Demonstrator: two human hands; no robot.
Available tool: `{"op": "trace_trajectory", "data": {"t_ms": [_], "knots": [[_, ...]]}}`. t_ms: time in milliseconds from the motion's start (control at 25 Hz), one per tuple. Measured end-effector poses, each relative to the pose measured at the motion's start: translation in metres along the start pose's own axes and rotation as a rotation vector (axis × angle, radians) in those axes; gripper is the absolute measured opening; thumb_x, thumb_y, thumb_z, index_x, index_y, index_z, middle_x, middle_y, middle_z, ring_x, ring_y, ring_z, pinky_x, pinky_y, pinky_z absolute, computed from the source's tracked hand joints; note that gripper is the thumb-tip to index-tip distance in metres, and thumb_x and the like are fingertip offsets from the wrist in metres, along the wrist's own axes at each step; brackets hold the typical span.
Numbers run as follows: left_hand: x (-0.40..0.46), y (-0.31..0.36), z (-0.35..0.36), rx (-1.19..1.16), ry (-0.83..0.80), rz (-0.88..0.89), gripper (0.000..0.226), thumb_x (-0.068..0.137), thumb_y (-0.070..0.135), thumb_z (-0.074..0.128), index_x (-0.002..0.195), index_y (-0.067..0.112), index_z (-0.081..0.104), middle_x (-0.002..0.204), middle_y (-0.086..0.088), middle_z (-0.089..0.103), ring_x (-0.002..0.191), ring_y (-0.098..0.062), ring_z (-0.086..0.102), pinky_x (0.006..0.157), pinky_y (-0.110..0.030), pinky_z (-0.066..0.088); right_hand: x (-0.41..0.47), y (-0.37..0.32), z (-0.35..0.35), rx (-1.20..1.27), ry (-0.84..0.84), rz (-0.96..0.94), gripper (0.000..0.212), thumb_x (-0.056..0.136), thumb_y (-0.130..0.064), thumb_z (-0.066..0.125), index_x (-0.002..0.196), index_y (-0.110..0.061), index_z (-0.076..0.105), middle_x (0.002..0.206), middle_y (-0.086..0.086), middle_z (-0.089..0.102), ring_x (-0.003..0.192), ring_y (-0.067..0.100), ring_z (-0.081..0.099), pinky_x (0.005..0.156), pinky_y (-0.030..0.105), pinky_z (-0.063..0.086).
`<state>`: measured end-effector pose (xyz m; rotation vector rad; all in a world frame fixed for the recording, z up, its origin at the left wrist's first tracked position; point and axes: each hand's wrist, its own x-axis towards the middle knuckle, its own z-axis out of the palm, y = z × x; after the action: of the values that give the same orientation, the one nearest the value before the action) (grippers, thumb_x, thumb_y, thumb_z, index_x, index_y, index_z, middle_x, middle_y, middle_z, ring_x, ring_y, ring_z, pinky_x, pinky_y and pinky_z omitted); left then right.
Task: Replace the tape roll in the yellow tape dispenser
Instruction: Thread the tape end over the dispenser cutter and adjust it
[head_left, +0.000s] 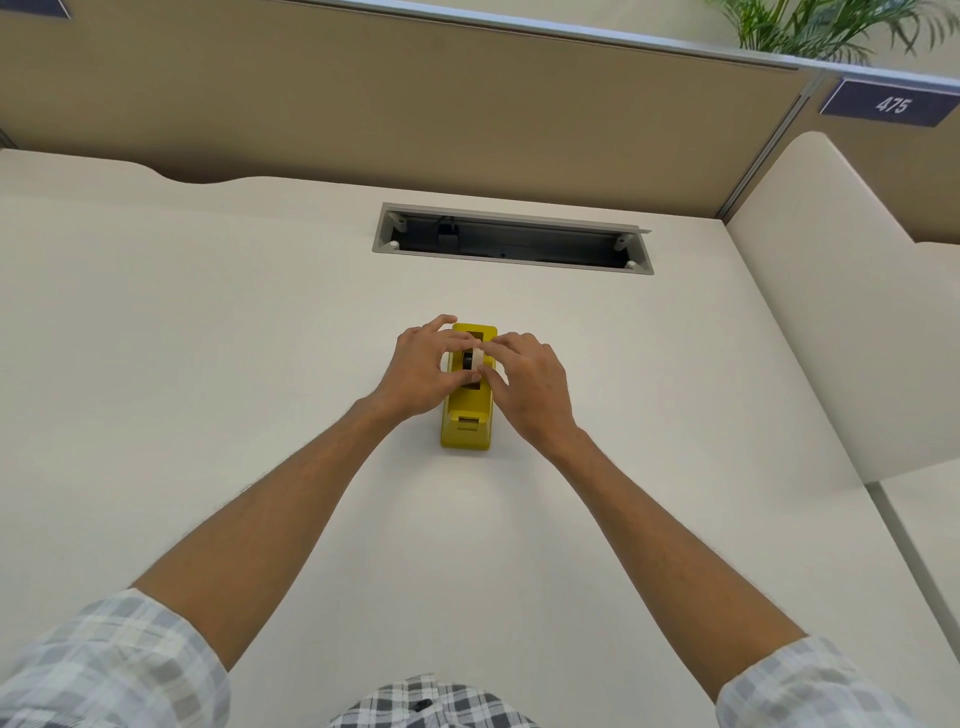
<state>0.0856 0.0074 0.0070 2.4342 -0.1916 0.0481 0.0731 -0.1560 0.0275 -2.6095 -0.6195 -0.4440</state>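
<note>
A yellow tape dispenser (466, 422) stands on the white desk (260, 338), its cutter end toward me. A white tape roll (476, 359) on a dark hub sits upright in the dispenser's open slot. My left hand (423, 366) grips the roll from the left side, thumb and fingers pinched on it. My right hand (530, 382) holds the roll from the right with its fingertips. Both hands cover the middle of the dispenser, so I cannot tell how deep the roll sits in the slot.
An open cable tray (511, 239) is cut into the desk behind the dispenser. A tan partition wall (415, 104) runs along the back, with a curved side panel (841, 312) on the right and a sign reading 475 (891, 104).
</note>
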Motion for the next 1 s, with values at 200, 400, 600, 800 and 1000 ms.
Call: {"op": "trace_trajectory", "data": {"t_ms": [200,400,600,800,1000], "knots": [[0.0,-0.002,0.001,-0.004,-0.003,0.004,0.043,0.085,0.04,0.067,0.125,0.027,0.062,0.143,0.002,0.051,0.141,-0.019,0.03,0.114,-0.048,0.023,0.007,0.002,-0.002,-0.001,-0.062,-0.024,0.018,0.093,-0.022,0.06,0.107,-0.018,0.071,0.096,0.004,0.069,0.091,0.024,0.059,0.075,0.037,0.042],[0.001,-0.002,0.001,-0.018,0.022,0.024,0.04,0.085,0.038,0.068,0.123,0.026,0.064,0.14,0.003,0.054,0.141,-0.018,0.031,0.112,-0.047,0.022,0.011,-0.002,-0.001,-0.035,-0.027,-0.033,0.012,0.091,-0.018,0.063,0.095,-0.015,0.074,0.086,0.006,0.071,0.081,0.027,0.06,0.069,0.038,0.041],[0.0,-0.003,0.002,-0.022,0.025,0.033,0.039,0.085,0.038,0.068,0.122,0.027,0.064,0.138,0.004,0.056,0.14,-0.017,0.031,0.112,-0.047,0.022,0.011,-0.004,-0.001,-0.082,-0.013,-0.064,0.012,0.091,-0.016,0.062,0.097,-0.015,0.073,0.083,0.005,0.07,0.079,0.026,0.06,0.07,0.038,0.043],[0.0,-0.003,0.002,-0.012,0.023,0.038,0.038,0.085,0.038,0.068,0.122,0.027,0.064,0.136,0.005,0.057,0.14,-0.017,0.032,0.112,-0.047,0.022,0.007,-0.002,0.002,-0.145,0.029,-0.123,0.008,0.089,-0.014,0.064,0.087,-0.012,0.071,0.081,0.005,0.069,0.077,0.027,0.06,0.068,0.038,0.045],[-0.001,-0.003,0.003,-0.027,0.032,0.028,0.04,0.086,0.039,0.066,0.123,0.025,0.064,0.138,0.003,0.056,0.14,-0.018,0.033,0.111,-0.048,0.023,-0.005,0.001,0.007,-0.165,0.082,-0.16,0.011,0.09,-0.016,0.062,0.089,-0.01,0.071,0.084,0.006,0.069,0.076,0.026,0.061,0.061,0.036,0.046]]}}
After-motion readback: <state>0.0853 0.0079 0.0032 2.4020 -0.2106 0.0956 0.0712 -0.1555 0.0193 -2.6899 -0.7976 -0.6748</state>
